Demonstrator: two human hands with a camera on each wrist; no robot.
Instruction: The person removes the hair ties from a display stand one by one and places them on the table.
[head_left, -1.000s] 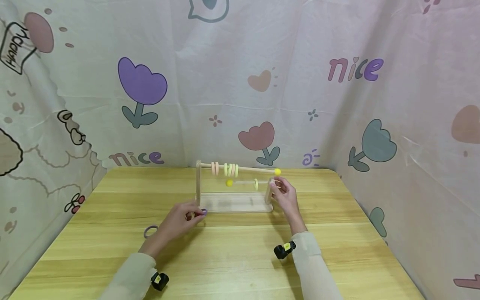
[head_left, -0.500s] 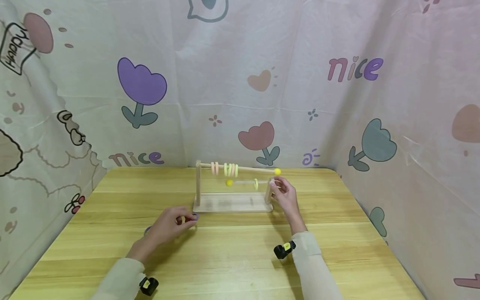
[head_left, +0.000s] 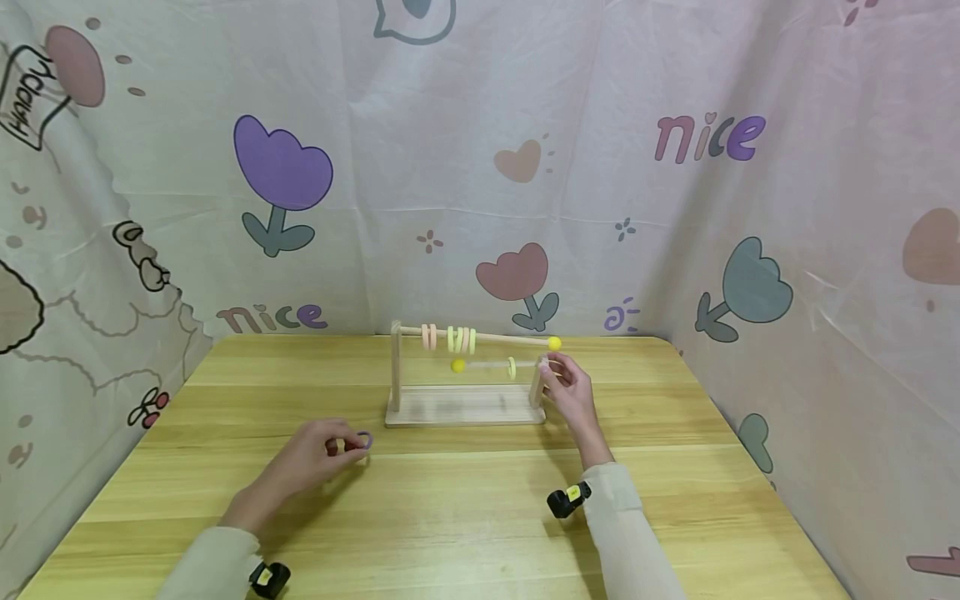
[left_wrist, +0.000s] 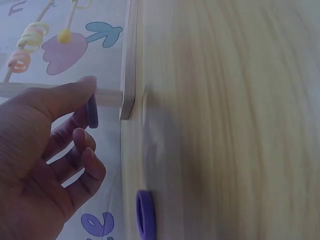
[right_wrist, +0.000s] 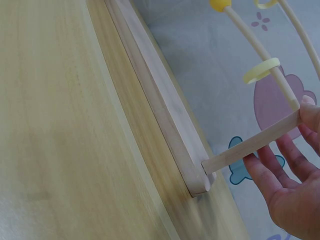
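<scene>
My left hand [head_left: 313, 455] pinches a purple ring [head_left: 365, 439] between thumb and fingers, left of the wooden stand's base [head_left: 465, 407] and above the table. In the left wrist view the held ring [left_wrist: 92, 111] hangs upright from the fingertips. My right hand [head_left: 572, 395] grips the top of the stand's short right post [right_wrist: 255, 142], whose rod carries one pale yellow ring [right_wrist: 261, 71] and ends in a yellow ball [head_left: 458, 366]. The upper rod, from the taller left post [head_left: 396, 367], holds several pink and yellow-green rings and ends in another yellow ball [head_left: 554, 343].
A second purple ring [left_wrist: 146, 215] lies on the wooden table [head_left: 465, 517], seen in the left wrist view; the head view hides it behind my left hand or forearm. Behind the table hangs a printed cloth [head_left: 435, 167].
My left hand has moved left and slightly toward the table's front, away from the stand, with the purple ring in it. The second purple ring has become covered in the head view. My right hand stays put.
</scene>
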